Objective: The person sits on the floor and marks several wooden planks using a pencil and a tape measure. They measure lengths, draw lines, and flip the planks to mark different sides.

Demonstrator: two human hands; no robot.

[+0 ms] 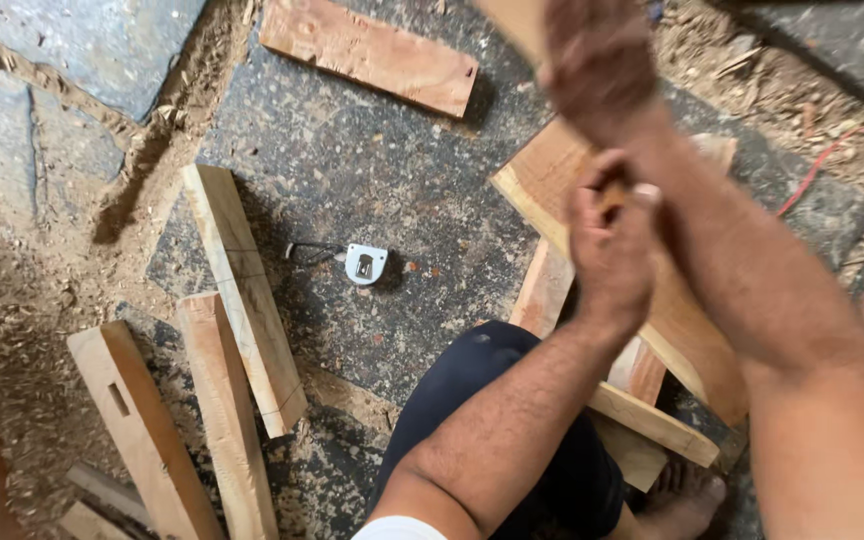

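Overhead, both hands' fingers wrapped round wooden handle (532, 25): left hand (610, 245), right hand (597, 60); planks (642, 230) below

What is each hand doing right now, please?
Left hand: closed around a wooden piece, mostly hidden in the grip.
Right hand: blurred, closed on a wooden piece at the top edge.
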